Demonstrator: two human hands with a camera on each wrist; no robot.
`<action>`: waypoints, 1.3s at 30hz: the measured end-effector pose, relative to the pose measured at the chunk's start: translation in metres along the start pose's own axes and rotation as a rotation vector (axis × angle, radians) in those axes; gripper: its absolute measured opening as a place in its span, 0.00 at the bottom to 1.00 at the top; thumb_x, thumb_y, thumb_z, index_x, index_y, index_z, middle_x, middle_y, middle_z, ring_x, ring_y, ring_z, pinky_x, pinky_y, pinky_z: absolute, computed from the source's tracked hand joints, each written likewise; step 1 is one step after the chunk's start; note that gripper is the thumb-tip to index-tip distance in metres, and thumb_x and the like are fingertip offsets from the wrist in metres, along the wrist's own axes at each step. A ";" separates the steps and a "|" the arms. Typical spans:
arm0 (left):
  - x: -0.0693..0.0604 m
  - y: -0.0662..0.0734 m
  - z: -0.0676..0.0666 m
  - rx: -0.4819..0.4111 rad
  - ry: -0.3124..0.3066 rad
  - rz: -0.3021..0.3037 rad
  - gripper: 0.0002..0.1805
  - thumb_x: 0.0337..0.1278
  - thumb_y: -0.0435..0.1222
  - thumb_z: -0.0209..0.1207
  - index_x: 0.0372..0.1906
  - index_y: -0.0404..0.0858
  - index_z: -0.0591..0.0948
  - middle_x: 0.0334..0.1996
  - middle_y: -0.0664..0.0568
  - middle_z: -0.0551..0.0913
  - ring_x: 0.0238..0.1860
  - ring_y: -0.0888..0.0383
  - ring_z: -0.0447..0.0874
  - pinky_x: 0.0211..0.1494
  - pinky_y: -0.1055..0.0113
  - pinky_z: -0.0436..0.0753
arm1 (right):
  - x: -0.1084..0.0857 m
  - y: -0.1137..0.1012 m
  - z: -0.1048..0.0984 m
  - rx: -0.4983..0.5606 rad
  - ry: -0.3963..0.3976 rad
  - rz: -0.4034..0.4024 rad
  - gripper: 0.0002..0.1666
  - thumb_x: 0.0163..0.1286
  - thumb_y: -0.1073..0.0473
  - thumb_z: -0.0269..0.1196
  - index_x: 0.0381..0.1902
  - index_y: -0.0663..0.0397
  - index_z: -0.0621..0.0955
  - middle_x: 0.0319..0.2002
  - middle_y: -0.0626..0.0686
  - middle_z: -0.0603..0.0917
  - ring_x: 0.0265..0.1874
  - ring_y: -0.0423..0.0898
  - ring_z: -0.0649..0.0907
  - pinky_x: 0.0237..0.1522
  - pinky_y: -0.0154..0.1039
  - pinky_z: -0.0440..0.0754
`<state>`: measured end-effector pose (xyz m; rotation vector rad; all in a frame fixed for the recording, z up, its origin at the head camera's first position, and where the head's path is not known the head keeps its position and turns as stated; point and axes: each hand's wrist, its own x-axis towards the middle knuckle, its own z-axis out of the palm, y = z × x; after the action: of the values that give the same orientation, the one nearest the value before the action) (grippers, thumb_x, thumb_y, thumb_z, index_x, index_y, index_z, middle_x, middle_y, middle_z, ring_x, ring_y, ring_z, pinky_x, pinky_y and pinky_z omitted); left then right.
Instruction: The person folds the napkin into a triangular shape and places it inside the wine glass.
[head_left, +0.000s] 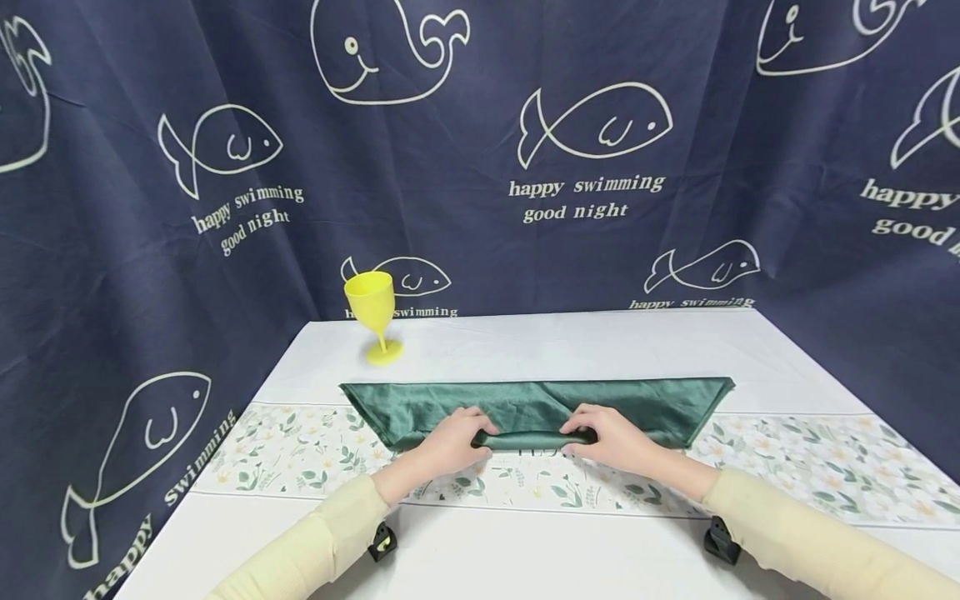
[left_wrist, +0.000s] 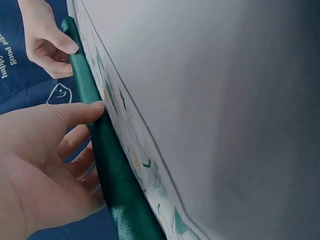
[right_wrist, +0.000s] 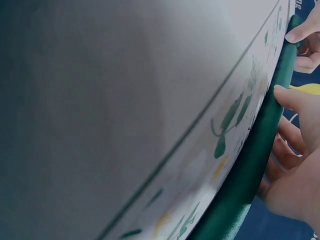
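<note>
A dark green satin cloth (head_left: 525, 400) lies across the patterned band of the table, its near edge rolled into a tube (head_left: 525, 440). My left hand (head_left: 456, 440) grips the roll left of its middle, thumb on the near side and fingers over the top. Right of the middle, my right hand (head_left: 611, 437) holds the same roll in the same way. In the left wrist view the left thumb and curled fingers (left_wrist: 82, 162) are round the roll (left_wrist: 112, 165); the right wrist view shows the right hand (right_wrist: 300, 150) likewise round it (right_wrist: 260, 135).
A yellow goblet (head_left: 372, 304) stands upright behind the cloth at the back left of the white table (head_left: 525, 550). A floral strip (head_left: 300, 450) with green leaves runs across the table. Navy curtains (head_left: 480, 167) with white fish drawings hang behind and at both sides.
</note>
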<state>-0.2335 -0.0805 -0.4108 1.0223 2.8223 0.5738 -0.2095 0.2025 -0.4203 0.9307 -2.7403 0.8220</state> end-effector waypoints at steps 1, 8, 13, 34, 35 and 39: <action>0.000 0.000 0.000 -0.001 -0.002 -0.003 0.15 0.59 0.39 0.61 0.51 0.43 0.80 0.49 0.52 0.78 0.54 0.50 0.73 0.56 0.55 0.76 | 0.000 0.000 0.000 -0.001 -0.006 0.007 0.13 0.61 0.55 0.66 0.42 0.54 0.84 0.37 0.48 0.80 0.27 0.35 0.73 0.28 0.30 0.73; 0.001 -0.001 -0.001 -0.018 0.003 -0.015 0.14 0.61 0.37 0.58 0.52 0.42 0.79 0.51 0.51 0.79 0.56 0.50 0.74 0.58 0.56 0.76 | 0.001 0.001 -0.001 0.009 -0.022 0.026 0.14 0.60 0.55 0.67 0.43 0.53 0.84 0.37 0.46 0.79 0.28 0.37 0.73 0.29 0.30 0.72; 0.001 -0.001 -0.002 -0.018 0.019 -0.009 0.13 0.62 0.36 0.57 0.51 0.42 0.80 0.51 0.50 0.81 0.56 0.51 0.75 0.57 0.57 0.77 | 0.001 0.002 0.000 0.008 -0.027 0.034 0.14 0.59 0.54 0.67 0.42 0.52 0.84 0.37 0.45 0.79 0.29 0.36 0.73 0.30 0.31 0.72; -0.001 0.001 -0.002 -0.030 0.023 0.003 0.14 0.61 0.37 0.58 0.51 0.40 0.80 0.49 0.50 0.82 0.53 0.51 0.77 0.54 0.58 0.79 | 0.001 -0.001 -0.002 -0.009 -0.031 0.027 0.11 0.63 0.56 0.64 0.41 0.54 0.85 0.32 0.43 0.78 0.25 0.34 0.70 0.27 0.30 0.70; -0.001 0.001 -0.002 -0.033 0.021 0.005 0.14 0.61 0.37 0.59 0.51 0.40 0.80 0.48 0.50 0.81 0.53 0.51 0.77 0.53 0.59 0.79 | 0.001 -0.001 -0.002 -0.016 -0.030 0.027 0.11 0.63 0.55 0.64 0.41 0.54 0.85 0.32 0.43 0.79 0.26 0.35 0.71 0.28 0.30 0.70; -0.001 0.000 -0.002 -0.035 0.020 0.008 0.15 0.60 0.39 0.59 0.51 0.40 0.80 0.48 0.50 0.81 0.53 0.52 0.77 0.53 0.59 0.79 | 0.001 0.000 -0.002 -0.034 -0.024 0.026 0.12 0.64 0.55 0.63 0.41 0.54 0.85 0.32 0.42 0.80 0.30 0.37 0.74 0.30 0.32 0.73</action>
<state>-0.2329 -0.0814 -0.4091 1.0287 2.8165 0.6352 -0.2099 0.2028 -0.4186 0.9058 -2.7834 0.7705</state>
